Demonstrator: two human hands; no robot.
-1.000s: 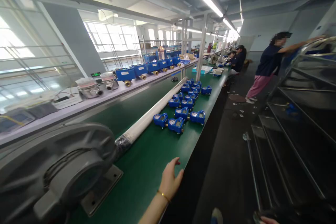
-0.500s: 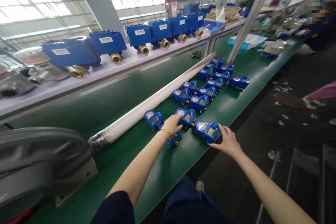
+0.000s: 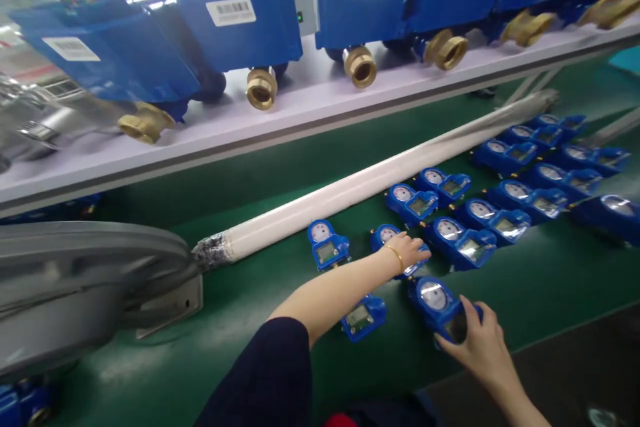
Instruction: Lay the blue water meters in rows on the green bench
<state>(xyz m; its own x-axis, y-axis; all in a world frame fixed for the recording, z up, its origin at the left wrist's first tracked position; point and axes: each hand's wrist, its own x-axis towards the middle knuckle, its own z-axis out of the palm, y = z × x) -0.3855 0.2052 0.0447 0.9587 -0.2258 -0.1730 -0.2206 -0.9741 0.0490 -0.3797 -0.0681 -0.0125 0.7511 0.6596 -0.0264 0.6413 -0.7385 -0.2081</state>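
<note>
Several small blue water meters lie on the green conveyor belt (image 3: 280, 293). My left hand (image 3: 407, 251), with a gold bangle at the wrist, rests closed over one meter (image 3: 387, 236) in the second row. My right hand (image 3: 480, 340) grips the near end of another blue meter (image 3: 437, 300) close to the belt's front edge. One more meter (image 3: 364, 317) lies under my left forearm, and another meter (image 3: 327, 245) sits to the left of my left hand.
A long white roll (image 3: 360, 187) lies along the belt behind the meters. A pale shelf (image 3: 210, 140) above carries large blue boxes (image 3: 240, 13) with brass fittings. A grey motor housing (image 3: 75, 280) stands at the left. More meters (image 3: 540, 180) stretch to the right.
The view has moved in closer and lower. Both hands went further onto the meters: the left now lies on one in the second row, the right has closed round the near one.
</note>
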